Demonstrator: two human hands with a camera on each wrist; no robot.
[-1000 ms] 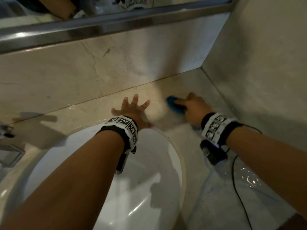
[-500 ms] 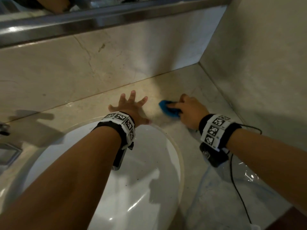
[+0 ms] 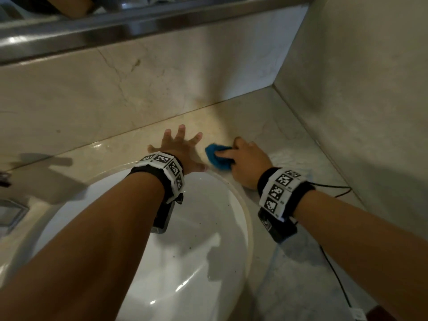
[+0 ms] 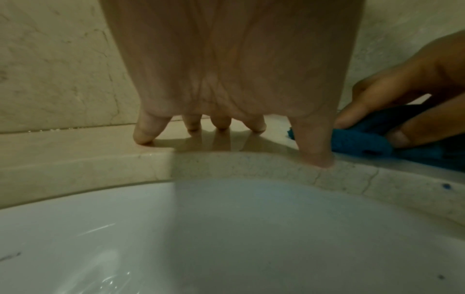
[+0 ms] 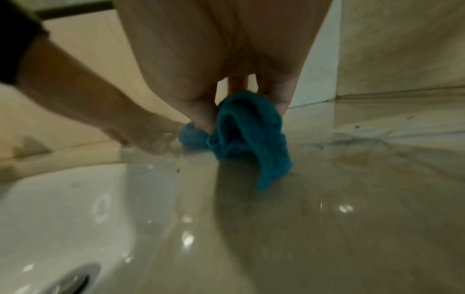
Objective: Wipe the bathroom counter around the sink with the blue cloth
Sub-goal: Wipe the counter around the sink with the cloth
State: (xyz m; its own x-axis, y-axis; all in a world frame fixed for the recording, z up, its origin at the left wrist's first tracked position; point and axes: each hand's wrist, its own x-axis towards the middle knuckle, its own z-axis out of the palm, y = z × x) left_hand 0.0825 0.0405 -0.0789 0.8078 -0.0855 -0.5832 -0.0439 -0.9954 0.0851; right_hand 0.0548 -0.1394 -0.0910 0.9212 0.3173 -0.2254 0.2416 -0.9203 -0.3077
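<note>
A bunched blue cloth [image 3: 217, 157] lies on the beige marble counter [image 3: 278, 135] just behind the white sink's [image 3: 196, 251] rim. My right hand [image 3: 243, 158] grips the cloth [image 5: 241, 135] and presses it onto the wet stone. My left hand [image 3: 178, 144] rests flat on the counter beside it, fingers spread. In the left wrist view its fingertips [image 4: 143, 137] touch the stone at the sink's edge, and the cloth [image 4: 362, 143] sits right beside the thumb.
A marble backsplash [image 3: 139, 93] rises behind the counter under a metal ledge [image 3: 115, 26]. A side wall [image 3: 359, 89] closes the counter on the right. A faucet part [image 3: 9, 209] shows at far left. A black cable [image 3: 333, 269] trails over the wet counter.
My right hand has slid the blue cloth leftward and nearer along the counter, toward the sink's rim and my left hand. The left hand stays planted.
</note>
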